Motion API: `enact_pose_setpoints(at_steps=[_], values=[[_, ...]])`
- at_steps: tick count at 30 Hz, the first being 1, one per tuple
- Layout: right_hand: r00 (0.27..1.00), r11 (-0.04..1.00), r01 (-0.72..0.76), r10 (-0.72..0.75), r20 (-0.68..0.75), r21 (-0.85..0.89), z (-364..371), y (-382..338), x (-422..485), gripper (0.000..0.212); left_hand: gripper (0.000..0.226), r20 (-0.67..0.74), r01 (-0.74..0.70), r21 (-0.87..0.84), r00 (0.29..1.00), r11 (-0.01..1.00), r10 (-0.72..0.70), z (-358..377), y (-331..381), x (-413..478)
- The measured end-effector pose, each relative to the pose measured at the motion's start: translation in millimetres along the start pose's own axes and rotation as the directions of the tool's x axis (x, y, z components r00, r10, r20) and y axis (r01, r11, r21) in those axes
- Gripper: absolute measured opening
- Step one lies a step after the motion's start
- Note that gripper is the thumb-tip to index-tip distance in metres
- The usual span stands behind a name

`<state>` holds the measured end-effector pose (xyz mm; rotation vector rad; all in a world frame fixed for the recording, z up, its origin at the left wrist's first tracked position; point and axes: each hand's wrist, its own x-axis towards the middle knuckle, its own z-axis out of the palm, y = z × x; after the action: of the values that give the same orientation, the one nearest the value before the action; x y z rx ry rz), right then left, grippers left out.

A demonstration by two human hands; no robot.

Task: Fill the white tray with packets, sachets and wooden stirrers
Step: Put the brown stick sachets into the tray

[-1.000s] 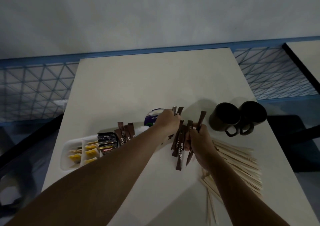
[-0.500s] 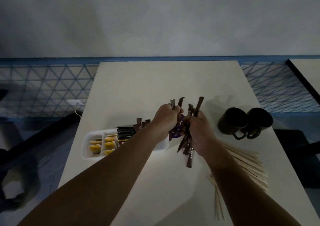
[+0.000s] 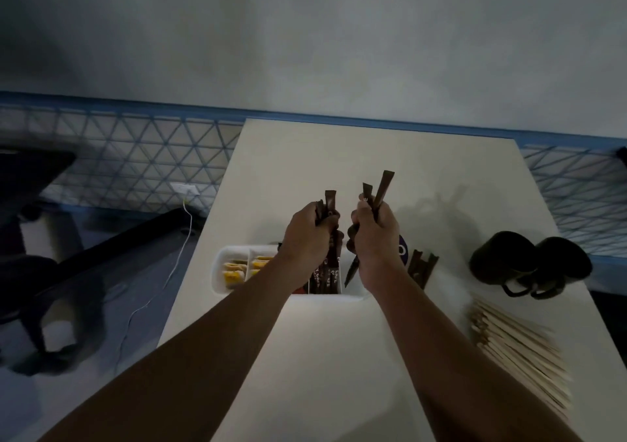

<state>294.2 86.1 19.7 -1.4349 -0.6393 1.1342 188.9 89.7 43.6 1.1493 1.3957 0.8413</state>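
Brown sachets (image 3: 330, 200) are gripped in the curled fingers of the left hand (image 3: 307, 234), further sachets (image 3: 383, 187) in the right hand (image 3: 375, 238), both over the white tray (image 3: 219, 272) on the tabletop (image 3: 305, 357). Wooden stirrers (image 3: 519, 350) are piled at the right, near two dark mugs (image 3: 498, 262)

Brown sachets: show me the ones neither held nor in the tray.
The loose sachets lying flat on the table right of the right hand, toward the black mugs.
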Motion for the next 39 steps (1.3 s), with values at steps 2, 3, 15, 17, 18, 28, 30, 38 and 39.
enact_pose_setpoints(at_steps=[2,3,15,17,18,28,30,38,39], values=[[0.999,0.998,0.042,-0.043,-0.020,-0.043,7,6,1,0.015,0.013,-0.062,-0.010,0.007,0.998,1.000,0.011,-6,-8,-3],[0.998,0.997,0.054,-0.056,-0.030,-0.056,9,9,0,0.016,0.014,-0.082,-0.014,-0.003,0.997,1.000,0.013,-8,-12,-4],[0.978,0.953,0.161,-0.190,-0.089,-0.258,29,38,-6,0.029,0.016,-0.167,-0.031,-0.006,0.985,1.000,0.030,-6,-54,-10],[0.974,0.938,0.166,-0.204,-0.097,-0.304,30,43,-8,0.030,0.016,-0.188,-0.040,-0.007,0.981,0.999,0.038,-5,-54,-10],[0.971,0.931,0.171,-0.215,-0.104,-0.322,31,45,-9,0.030,0.015,-0.203,-0.039,-0.011,0.978,0.999,0.036,-5,-53,-9],[0.960,0.893,0.215,-0.268,-0.083,-0.396,33,57,-19,0.023,0.019,-0.208,-0.076,0.015,0.975,0.997,0.078,-4,-57,-8],[0.965,0.899,0.210,-0.253,-0.065,-0.385,31,59,-20,0.019,0.021,-0.214,-0.082,0.015,0.973,0.997,0.084,-6,-55,-8],[0.981,0.924,0.185,-0.196,0.001,-0.333,18,55,-27,0.013,0.024,-0.219,-0.170,0.110,0.957,0.979,0.190,-18,-44,-6],[0.982,0.929,0.181,-0.189,0.009,-0.322,16,54,-28,0.013,0.024,-0.216,-0.179,0.118,0.955,0.977,0.201,-21,-43,-6]])
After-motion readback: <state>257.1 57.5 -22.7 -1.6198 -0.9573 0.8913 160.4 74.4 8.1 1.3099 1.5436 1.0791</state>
